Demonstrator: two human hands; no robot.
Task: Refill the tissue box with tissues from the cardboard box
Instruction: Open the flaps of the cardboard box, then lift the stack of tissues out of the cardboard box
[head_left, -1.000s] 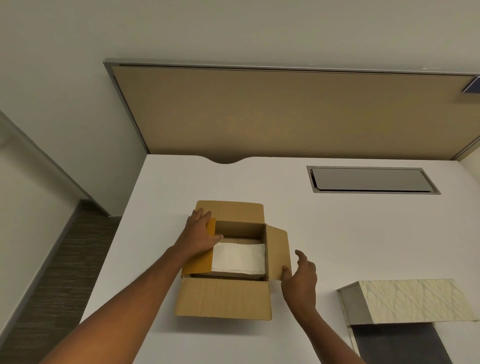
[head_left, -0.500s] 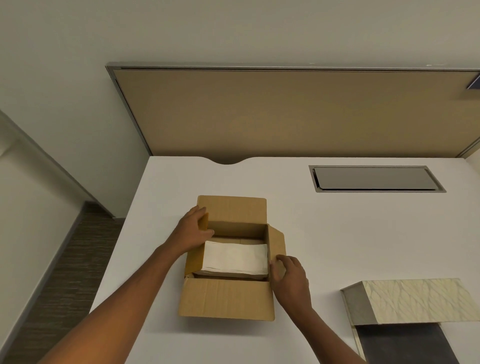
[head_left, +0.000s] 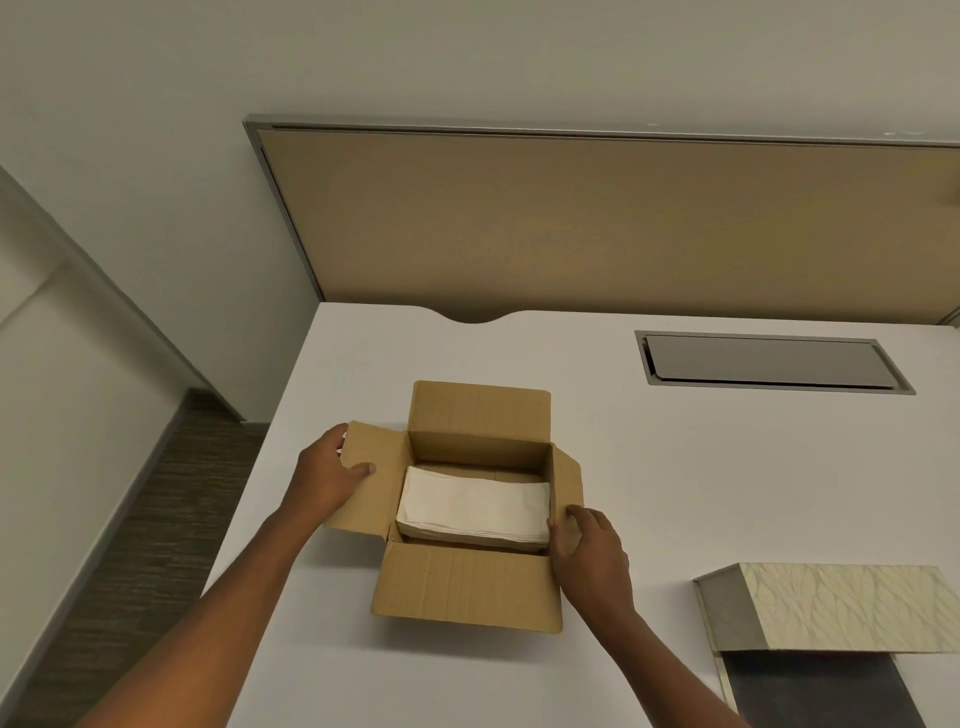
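A brown cardboard box (head_left: 467, 590) sits on the white desk (head_left: 727, 467) with all its flaps folded outward. Inside lies a flat stack of white tissues (head_left: 475, 506). My left hand (head_left: 324, 475) grips the box's left flap, thumb on top, pressing it out flat. My right hand (head_left: 589, 545) holds the right flap, which stands nearly upright. At the lower right lies the tissue box (head_left: 841, 608), cream with a leaf pattern and a grey end, its dark open part toward me.
A tan partition panel (head_left: 597, 223) stands along the desk's far edge. A grey cable hatch (head_left: 769, 364) is set into the desk at the back right. The desk's left edge drops to a dark floor (head_left: 130, 545).
My left hand has folded the left flap from over the tissues out flat to the left. My right hand moved in and took hold of the right flap.
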